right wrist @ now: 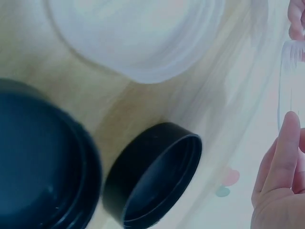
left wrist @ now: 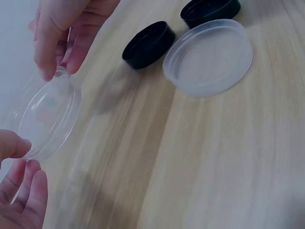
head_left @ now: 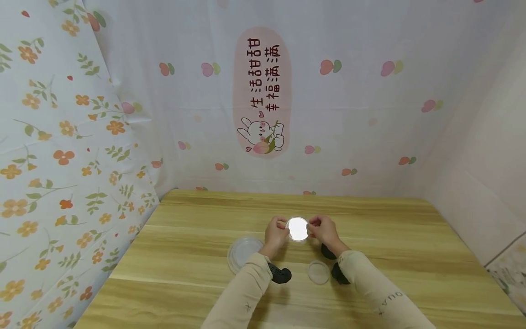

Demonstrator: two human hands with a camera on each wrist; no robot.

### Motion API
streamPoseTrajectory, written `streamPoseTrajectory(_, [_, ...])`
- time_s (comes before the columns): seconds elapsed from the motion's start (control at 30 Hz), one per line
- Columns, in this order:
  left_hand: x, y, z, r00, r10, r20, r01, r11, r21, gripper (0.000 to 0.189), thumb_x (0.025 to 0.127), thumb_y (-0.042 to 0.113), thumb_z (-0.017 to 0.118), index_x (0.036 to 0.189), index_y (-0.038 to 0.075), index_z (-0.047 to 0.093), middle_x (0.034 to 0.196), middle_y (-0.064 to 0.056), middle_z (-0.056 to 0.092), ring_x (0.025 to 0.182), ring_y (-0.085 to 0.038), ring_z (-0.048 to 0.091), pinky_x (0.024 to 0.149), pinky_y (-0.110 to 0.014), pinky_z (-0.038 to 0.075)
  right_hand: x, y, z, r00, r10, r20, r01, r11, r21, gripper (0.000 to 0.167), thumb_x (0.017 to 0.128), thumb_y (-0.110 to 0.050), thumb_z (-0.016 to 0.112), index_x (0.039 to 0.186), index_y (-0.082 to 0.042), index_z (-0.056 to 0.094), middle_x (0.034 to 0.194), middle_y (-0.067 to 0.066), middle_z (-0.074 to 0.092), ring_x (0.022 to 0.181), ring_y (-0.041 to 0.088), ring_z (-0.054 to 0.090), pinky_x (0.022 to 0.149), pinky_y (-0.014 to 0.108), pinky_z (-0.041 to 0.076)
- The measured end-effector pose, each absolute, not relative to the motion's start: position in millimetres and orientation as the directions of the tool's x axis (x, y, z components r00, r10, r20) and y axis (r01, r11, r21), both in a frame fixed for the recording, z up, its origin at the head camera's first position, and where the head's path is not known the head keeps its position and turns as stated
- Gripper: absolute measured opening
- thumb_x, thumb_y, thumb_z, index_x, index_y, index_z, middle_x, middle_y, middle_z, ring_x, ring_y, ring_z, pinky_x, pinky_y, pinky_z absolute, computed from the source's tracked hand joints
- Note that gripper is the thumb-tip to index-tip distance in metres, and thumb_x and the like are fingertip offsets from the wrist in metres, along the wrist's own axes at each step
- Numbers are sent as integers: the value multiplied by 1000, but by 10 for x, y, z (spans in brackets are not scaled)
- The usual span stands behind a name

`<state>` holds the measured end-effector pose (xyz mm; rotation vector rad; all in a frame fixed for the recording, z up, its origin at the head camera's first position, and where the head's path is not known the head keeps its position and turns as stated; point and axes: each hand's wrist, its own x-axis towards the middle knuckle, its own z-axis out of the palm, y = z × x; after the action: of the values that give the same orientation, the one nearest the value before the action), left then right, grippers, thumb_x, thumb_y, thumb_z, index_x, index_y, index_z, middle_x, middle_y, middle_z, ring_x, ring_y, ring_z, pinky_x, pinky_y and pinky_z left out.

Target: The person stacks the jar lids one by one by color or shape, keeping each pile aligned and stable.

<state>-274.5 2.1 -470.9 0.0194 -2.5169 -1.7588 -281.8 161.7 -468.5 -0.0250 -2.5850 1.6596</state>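
Observation:
Both hands hold a clear round plastic container [head_left: 297, 229] between them above the wooden table. My left hand [head_left: 277, 233] pinches its rim on one side, thumb on one face and fingers behind. On the opposite side my right hand [head_left: 325, 229] grips the rim between thumb and fingertips. In the left wrist view the container [left wrist: 50, 117] stands on edge, see-through. Below the hands, a frosted round lid [left wrist: 209, 59] lies flat, near a black cap [left wrist: 148, 45] and a second black cap [left wrist: 209, 10]. The right wrist view shows one black cap [right wrist: 152, 176] tilted.
A larger pale round lid or dish [head_left: 245, 253] lies on the table [head_left: 193, 274], partly behind the left forearm. A printed cloth [head_left: 349, 114] hangs along the table's far edge, with a floral cloth [head_left: 78, 151] on the left.

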Motion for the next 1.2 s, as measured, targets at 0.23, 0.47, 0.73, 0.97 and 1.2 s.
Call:
streamPoseTrajectory(0.23, [-2773, -157, -4624, -997, 39, 62, 72, 386, 920, 28, 73, -7, 60, 99, 0, 57, 78, -7, 53, 61, -13, 48, 48, -21, 39, -2798, 1533, -4612, -999, 27, 31, -19, 375, -927, 9, 78, 5, 56, 86, 10, 55, 74, 11, 52, 57, 14, 56, 57, 28, 52])
streamPoseTrajectory(0.47, [-2750, -347, -4529, -994, 111, 23, 67, 406, 911, 28, 75, -2, 61, 103, 4, 58, 83, -5, 51, 55, -11, 44, 45, -21, 36, -2757, 1421, -4574, -998, -16, 59, -61, 387, -920, 6, 77, 7, 56, 82, 8, 56, 71, 10, 53, 58, 13, 55, 58, 29, 52])
streamPoseTrajectory(0.73, [-2731, -604, -4446, -989, 147, 3, 66, 428, 901, 31, 75, -1, 61, 105, 5, 60, 86, -6, 52, 60, -13, 47, 49, -23, 38, -2745, 1251, -4532, -994, -92, 64, -94, 364, -927, 5, 77, 6, 60, 81, 7, 57, 72, 10, 56, 60, 14, 55, 60, 33, 52])
streamPoseTrajectory(0.97, [-2707, -838, -4430, -985, 159, 60, 126, 442, 888, 34, 71, -4, 62, 104, 0, 60, 82, -8, 53, 62, -14, 51, 51, -23, 41, -2742, 1042, -4515, -988, -138, 63, -110, 369, -923, 6, 77, 6, 61, 81, 6, 57, 72, 8, 57, 62, 15, 56, 61, 36, 52])
streamPoseTrajectory(1.2, [-2684, -1072, -4378, -982, 183, 38, 121, 471, 874, 34, 72, -4, 60, 106, 3, 62, 82, -6, 53, 61, -14, 51, 52, -23, 42, -2745, 855, -4538, -975, -209, 72, -139, 324, -936, 9, 75, 7, 59, 83, 7, 57, 74, 10, 57, 63, 14, 55, 59, 31, 52])
